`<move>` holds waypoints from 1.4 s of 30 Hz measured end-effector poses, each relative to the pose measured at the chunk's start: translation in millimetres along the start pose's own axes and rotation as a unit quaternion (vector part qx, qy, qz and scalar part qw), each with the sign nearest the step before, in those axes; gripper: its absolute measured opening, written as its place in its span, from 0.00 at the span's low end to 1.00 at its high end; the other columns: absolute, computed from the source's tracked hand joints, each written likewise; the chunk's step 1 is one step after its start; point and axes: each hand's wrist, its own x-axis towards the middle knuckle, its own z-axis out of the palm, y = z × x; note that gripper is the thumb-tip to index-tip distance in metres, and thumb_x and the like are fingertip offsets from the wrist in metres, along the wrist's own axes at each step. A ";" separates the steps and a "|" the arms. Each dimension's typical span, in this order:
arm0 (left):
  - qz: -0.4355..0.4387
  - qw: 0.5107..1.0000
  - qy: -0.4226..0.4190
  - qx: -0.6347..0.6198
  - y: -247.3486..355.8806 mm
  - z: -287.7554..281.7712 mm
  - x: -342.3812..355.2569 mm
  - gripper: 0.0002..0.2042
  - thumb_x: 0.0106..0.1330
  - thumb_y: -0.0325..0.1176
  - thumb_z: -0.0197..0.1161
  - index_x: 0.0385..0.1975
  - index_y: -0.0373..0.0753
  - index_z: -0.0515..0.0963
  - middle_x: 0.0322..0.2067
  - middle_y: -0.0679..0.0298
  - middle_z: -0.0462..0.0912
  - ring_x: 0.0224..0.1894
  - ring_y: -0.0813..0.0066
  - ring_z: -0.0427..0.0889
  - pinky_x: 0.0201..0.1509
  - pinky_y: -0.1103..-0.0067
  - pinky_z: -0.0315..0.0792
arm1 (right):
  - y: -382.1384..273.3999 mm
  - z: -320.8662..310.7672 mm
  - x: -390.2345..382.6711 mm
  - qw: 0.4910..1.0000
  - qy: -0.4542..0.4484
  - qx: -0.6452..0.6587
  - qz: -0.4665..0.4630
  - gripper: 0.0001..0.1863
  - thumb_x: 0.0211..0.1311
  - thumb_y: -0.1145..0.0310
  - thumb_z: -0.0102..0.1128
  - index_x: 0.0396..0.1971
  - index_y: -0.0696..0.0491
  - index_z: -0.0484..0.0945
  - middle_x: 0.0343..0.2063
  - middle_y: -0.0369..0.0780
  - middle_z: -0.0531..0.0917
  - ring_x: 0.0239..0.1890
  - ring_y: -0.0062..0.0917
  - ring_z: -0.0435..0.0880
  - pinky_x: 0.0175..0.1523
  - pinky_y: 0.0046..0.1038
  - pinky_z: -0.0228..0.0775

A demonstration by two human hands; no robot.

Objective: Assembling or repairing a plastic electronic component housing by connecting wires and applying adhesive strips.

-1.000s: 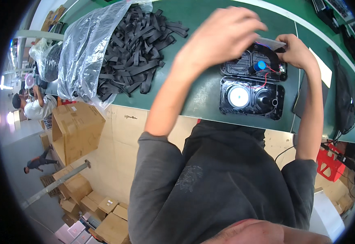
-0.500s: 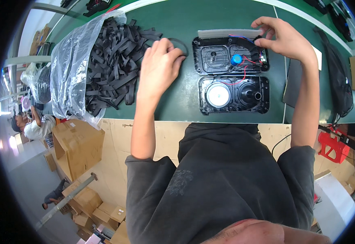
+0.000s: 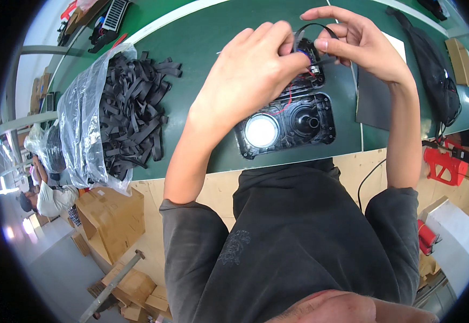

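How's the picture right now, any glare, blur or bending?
In the head view, the white disc is nearly washed out; the bag catches shiny streaks; edges of the table bend toward the rim; black fills the corners; the left hand looks slightly blurred.

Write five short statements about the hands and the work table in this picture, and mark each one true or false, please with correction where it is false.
1. A black strap arches between the left hand and the right hand. True.
2. The strap pile lies to the right of the casing. False: the strap pile lies to its left.
3. A white disc sits in the casing half nearer the person. True.
4. The stool is blue. False: the stool is red.
5. The left hand is inside the clear plastic bag. False: it is away from the clear plastic bag, over the casing.
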 end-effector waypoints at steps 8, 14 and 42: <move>-0.097 0.993 -0.060 0.030 -9.9 32.7 7.6 0.06 0.69 0.32 0.68 0.39 0.37 0.86 0.38 0.56 0.85 0.41 0.50 0.86 0.46 0.62 0.80 | 52.9 -33.4 21.2 0.999 -0.024 0.021 -0.023 0.21 0.66 0.70 0.74 0.58 0.54 0.85 0.33 0.28 0.83 0.36 0.10 0.82 0.43 0.16 0.75; -0.113 0.987 -0.092 0.068 0.1 37.3 9.3 0.06 0.71 0.32 0.67 0.40 0.36 0.85 0.37 0.55 0.84 0.38 0.48 0.87 0.42 0.61 0.80 | 67.7 -46.2 40.2 0.996 -0.061 -0.047 -0.042 0.14 0.66 0.71 0.75 0.49 0.58 0.88 0.36 0.33 0.88 0.40 0.14 0.83 0.48 0.21 0.78; -0.132 0.986 -0.075 0.065 2.9 38.7 8.1 0.06 0.70 0.30 0.67 0.41 0.36 0.81 0.37 0.56 0.84 0.37 0.52 0.87 0.43 0.64 0.81 | 92.5 -32.3 33.8 0.986 -0.040 -0.093 -0.131 0.09 0.74 0.71 0.65 0.45 0.61 0.84 0.43 0.39 0.84 0.45 0.24 0.80 0.55 0.26 0.72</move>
